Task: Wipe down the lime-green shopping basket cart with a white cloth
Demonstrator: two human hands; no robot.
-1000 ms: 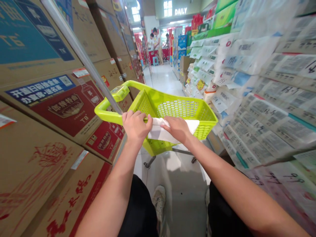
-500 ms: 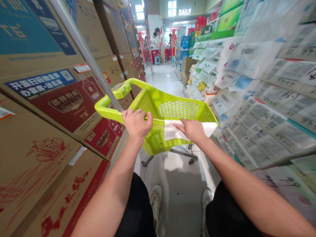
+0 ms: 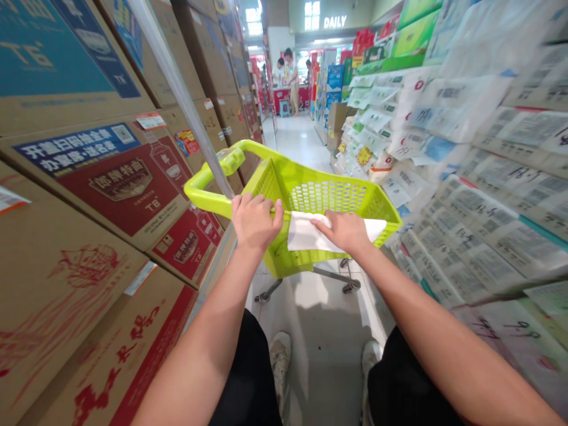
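A lime-green plastic shopping cart (image 3: 297, 163) with perforated basket walls stands turned sideways before me. My left hand (image 3: 256, 220) is closed over its near rim, left of the middle, thumb pointing up. A slim metal pole (image 3: 186, 109) slants down from the upper left and ends at the rim beside these fingers; whether I grip it too is hidden. Over the same rim, farther right, lies a white cloth (image 3: 302, 232). My right hand (image 3: 347, 231) presses and grips the cloth there, its fingers curled over the edge. The basket floor is mostly hidden by the near wall.
Stacked cardboard cartons (image 3: 119, 189) line the left side close by. Wrapped paper packs (image 3: 479, 207) form a tall stack on the right. Ahead, the tiled aisle (image 3: 302, 136) leads to a few people (image 3: 290, 77) at a red counter.
The cart and my left hand have shifted slightly right. Along the rim, the cloth has moved a little left relative to the cart, with my right hand still on it.
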